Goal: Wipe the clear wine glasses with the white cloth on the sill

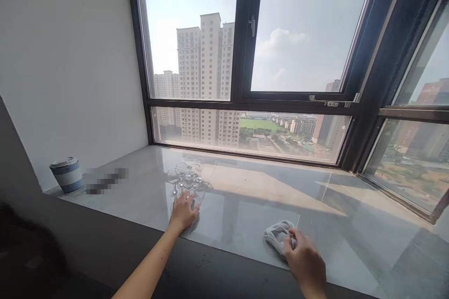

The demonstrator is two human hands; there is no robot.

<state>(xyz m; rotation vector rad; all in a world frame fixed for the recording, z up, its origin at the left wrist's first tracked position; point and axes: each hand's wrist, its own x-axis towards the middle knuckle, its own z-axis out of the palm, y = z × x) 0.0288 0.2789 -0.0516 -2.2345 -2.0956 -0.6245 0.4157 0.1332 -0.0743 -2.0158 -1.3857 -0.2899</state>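
Observation:
Several clear stemmed wine glasses (pixel 181 169) stand upright in a tight group on the glossy grey window sill (pixel 140 196). My left hand (pixel 183 212) reaches the near side of this group, its fingers closed around the lower stem of the front wine glass (pixel 189 180). The foot of that glass is hidden by the fingers. Farther right, my right hand (pixel 306 259) pinches a crumpled white cloth (pixel 278 236) between thumb and fingers, and the cloth rests on the sill near its front edge.
A blue and white bucket (pixel 66 175) stands at the sill's left end, beside a blurred-out patch. Behind the sill are dark-framed windows (pixel 242 103) with a handle (pixel 252 25). A white wall (pixel 70 56) rises at left. The sill drops off along its front edge.

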